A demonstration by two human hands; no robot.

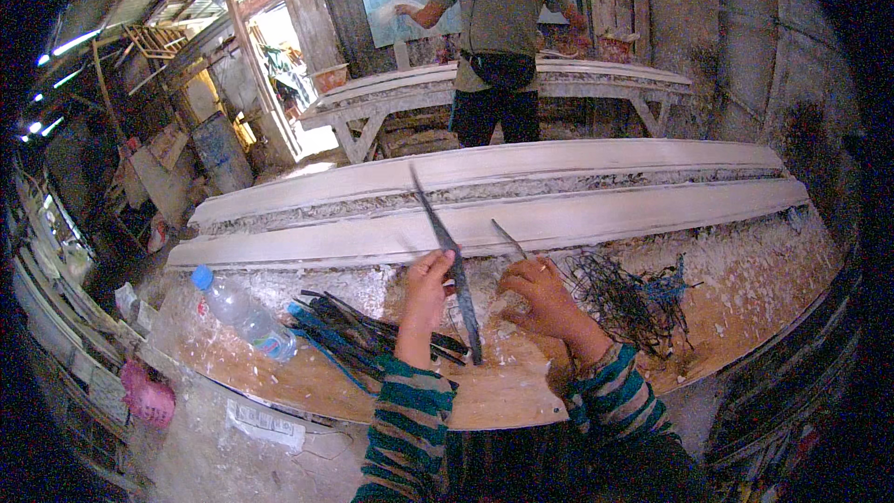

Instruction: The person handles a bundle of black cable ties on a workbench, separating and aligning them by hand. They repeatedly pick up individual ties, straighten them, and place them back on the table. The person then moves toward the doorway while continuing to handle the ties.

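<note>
My left hand (428, 291) is closed, pinching a long flat black strip (463, 291) near its middle. The strip stands nearly upright, one end reaching toward the white boards and the other hanging below my fingers. My right hand (540, 298) is curled just to the right of it, apart from the strip. A thin dark pointed piece (507, 238) sticks out past its fingers; whether it is a blade or another strip I cannot tell. Left of my hands lies a loose bundle of black and blue strips (358, 331). A tangle of thin black shreds (635, 303) lies right of my right hand.
Two long white-coated boards (521, 163) cross the far side of the wooden tabletop (521, 396). A clear bottle with a blue cap (240, 312) lies at the left. Beyond, a person (503, 28) stands at another long bench (605, 84). A pink basket (147, 396) sits low left.
</note>
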